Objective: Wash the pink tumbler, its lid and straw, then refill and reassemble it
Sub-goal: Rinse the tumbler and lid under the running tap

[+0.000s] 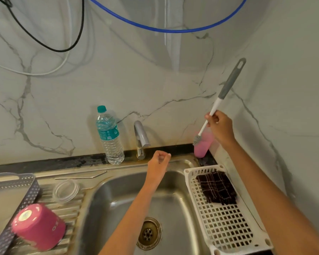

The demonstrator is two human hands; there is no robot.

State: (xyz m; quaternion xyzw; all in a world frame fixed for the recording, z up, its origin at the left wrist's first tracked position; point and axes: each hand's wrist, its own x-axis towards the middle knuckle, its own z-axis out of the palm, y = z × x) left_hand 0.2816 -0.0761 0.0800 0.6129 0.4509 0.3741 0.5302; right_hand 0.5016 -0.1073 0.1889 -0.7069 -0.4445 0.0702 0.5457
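Steel drainboard [74,207] nearest: the pink tumbler [38,227] sits upturned, probably wet and slick, best gripped round its body. Beyond lie its clear lid [65,190] and thin straw [81,176]. Left hand [158,161] curls on nothing near the tap [140,138]; right hand [220,126] grips the brush [226,92].

We find the pink tumbler [39,226] upside down and tilted on the ribbed drainboard [74,208], beside the grey basket [17,190]. Its clear round lid [65,190] lies flat behind it. The bent metal straw [81,176] lies farther back.
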